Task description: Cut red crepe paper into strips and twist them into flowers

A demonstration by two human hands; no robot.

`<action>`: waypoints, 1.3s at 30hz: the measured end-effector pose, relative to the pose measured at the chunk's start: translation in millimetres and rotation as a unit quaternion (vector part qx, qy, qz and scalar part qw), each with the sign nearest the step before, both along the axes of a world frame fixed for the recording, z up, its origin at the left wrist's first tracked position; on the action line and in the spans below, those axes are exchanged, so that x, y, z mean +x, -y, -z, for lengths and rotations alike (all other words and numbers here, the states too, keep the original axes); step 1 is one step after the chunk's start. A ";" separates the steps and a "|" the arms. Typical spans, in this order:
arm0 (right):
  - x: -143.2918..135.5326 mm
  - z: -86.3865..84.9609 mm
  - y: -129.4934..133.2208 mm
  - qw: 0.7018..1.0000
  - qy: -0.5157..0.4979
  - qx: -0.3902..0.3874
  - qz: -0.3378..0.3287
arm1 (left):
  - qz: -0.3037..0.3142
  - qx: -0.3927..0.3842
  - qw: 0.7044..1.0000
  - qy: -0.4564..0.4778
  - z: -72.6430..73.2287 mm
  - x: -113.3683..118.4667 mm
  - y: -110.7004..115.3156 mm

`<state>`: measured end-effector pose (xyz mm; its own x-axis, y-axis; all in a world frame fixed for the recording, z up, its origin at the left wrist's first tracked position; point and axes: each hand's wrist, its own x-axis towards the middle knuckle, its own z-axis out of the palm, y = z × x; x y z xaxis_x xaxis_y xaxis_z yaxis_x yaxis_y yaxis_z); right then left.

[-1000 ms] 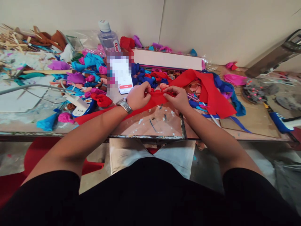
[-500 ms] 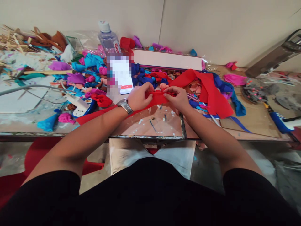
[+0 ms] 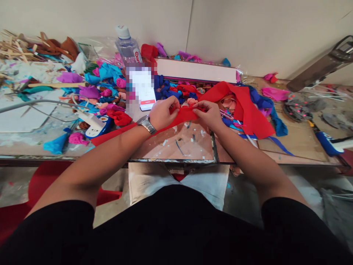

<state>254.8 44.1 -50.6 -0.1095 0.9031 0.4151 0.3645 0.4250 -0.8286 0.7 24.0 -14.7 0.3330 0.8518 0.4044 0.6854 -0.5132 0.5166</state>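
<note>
Both hands meet over the near middle of the table, pinching a long red crepe paper strip along its upper edge. My left hand, with a metal watch on the wrist, is closed on the strip's left part. Opposite it, my right hand is closed on the strip, thumb and fingertips together. The edge between them looks gathered or folded. One end of the strip trails left under my left forearm. Beyond my right hand lies a wide folded red crepe paper piece. A peach rolled paper flower sits just behind the fingers.
A lit phone leans near my left hand, with a plastic bottle behind it. Coloured paper flowers crowd the left side. A long white box lies at the back. Power strip and cable lie left; a dark flask stands right.
Hardly anything differs. Both hands keep their pinch on the red strip, with only slight finger movement, and its trailing left end has shifted a little to the right.
</note>
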 end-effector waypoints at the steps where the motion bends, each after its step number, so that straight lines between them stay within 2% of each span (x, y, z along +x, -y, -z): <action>1: 0.3 0.2 -0.4 1.000 -0.002 -0.002 0.002 | -0.002 0.003 1.000 0.002 0.2 0.0 0.0; 7: -2.0 -3.1 1.3 1.000 -0.023 -0.016 0.010 | -0.021 0.035 0.999 0.020 1.4 -0.5 -0.1; 14: -8.3 -10.2 9.9 0.999 -0.035 -0.028 -0.007 | 0.032 -0.017 0.999 0.012 0.3 0.2 0.3; 18: -8.8 -11.6 11.3 0.999 -0.016 -0.030 -0.015 | 0.005 -0.020 0.999 -0.046 2.4 0.3 -2.6; 24: -7.7 -12.4 11.4 0.999 -0.013 -0.035 -0.025 | -0.030 -0.029 0.998 -0.054 -0.4 -0.7 -3.0; 33: -15.5 -9.7 19.3 0.994 -0.024 -0.055 -0.088 | 0.094 -0.015 0.993 -0.074 2.9 0.9 0.5; 36: -18.5 -9.3 22.7 0.992 -0.034 -0.057 -0.107 | 0.105 -0.022 0.992 -0.068 4.4 1.7 0.5; 39: -18.4 -10.9 26.5 0.993 -0.001 -0.030 -0.110 | 0.106 -0.032 0.992 -0.055 4.5 1.9 0.8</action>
